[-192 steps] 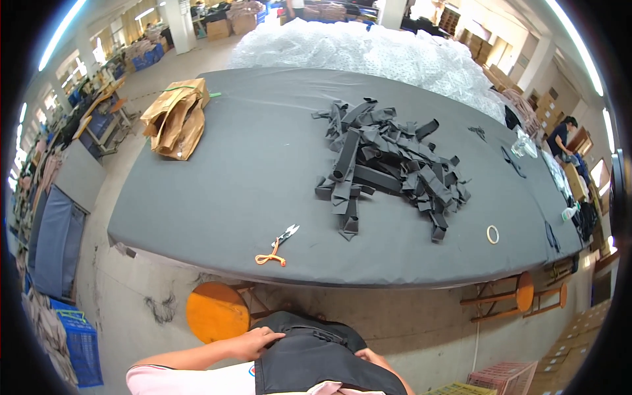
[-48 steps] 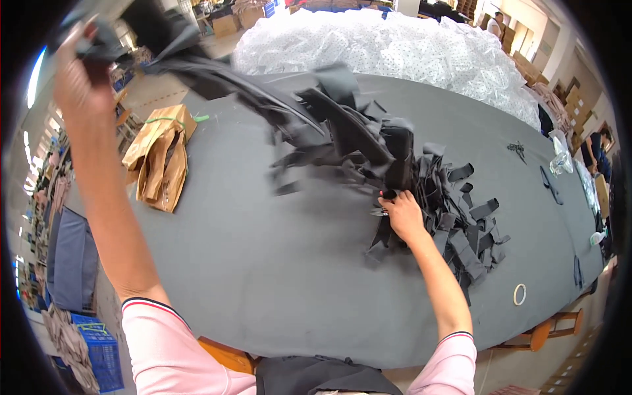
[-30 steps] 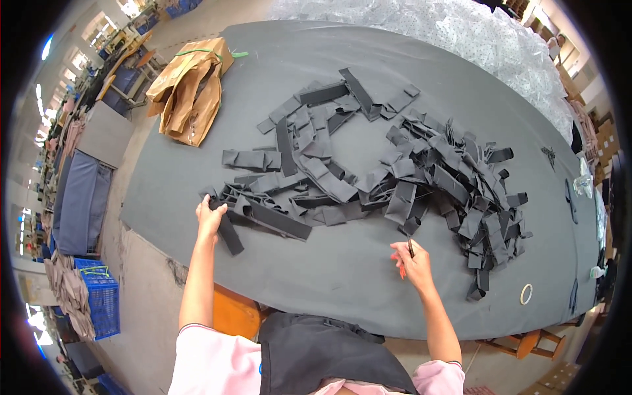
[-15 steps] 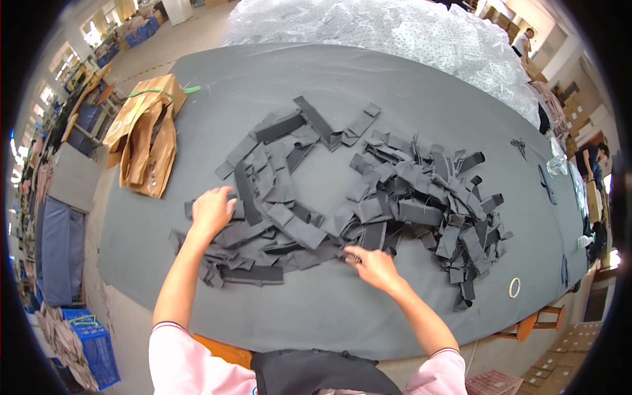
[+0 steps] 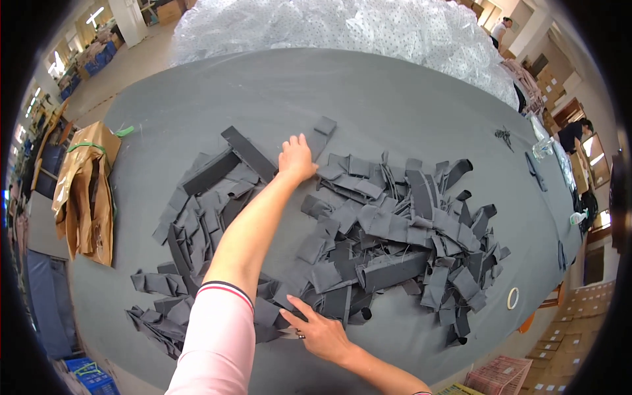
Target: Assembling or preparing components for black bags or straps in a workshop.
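Observation:
Dark grey folded fabric strips lie in a loose heap on the right of the grey-covered table. More fabric strips form a looser pile on the left. My left hand reaches across to the far side, fingers apart, beside a single fabric strip and the end of a long fabric strip. At the near edge of the strips, my right hand has its thumb and forefinger spread, with a ring on one finger. The left forearm hides part of the left pile.
A crumpled brown paper bag stands at the table's left edge. Clear plastic wrap is heaped along the back. To the right lie a tape roll and a spray bottle. Two people are farther off.
My left hand has swung from the left pile to the far middle. My right hand has moved nearer and slightly left, its fingers spreading. The view has shifted, and some strips lie differently.

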The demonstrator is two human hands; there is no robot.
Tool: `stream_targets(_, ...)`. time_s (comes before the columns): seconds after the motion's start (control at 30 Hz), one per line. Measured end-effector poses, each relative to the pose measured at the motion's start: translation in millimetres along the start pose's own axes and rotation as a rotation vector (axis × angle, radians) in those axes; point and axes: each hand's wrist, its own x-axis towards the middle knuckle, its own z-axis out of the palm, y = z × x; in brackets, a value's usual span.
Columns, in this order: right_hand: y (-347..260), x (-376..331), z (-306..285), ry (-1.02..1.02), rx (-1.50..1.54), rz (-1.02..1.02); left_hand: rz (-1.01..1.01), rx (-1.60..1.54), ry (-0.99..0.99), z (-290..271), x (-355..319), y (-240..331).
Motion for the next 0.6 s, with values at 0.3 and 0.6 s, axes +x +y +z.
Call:
stream_targets(0.3, 17.1, 8.6, 11.3, 0.261, -0.153, -0.115, -0.138, -0.356, 0.412, -162.5, -28.9, -63.8)
stream_targets(0.6, 71.6, 22.0, 7.9, 0.355, -0.430, -0.122, 0.059, -0.817, 1.097, -427.4, -302.8, -182.2)
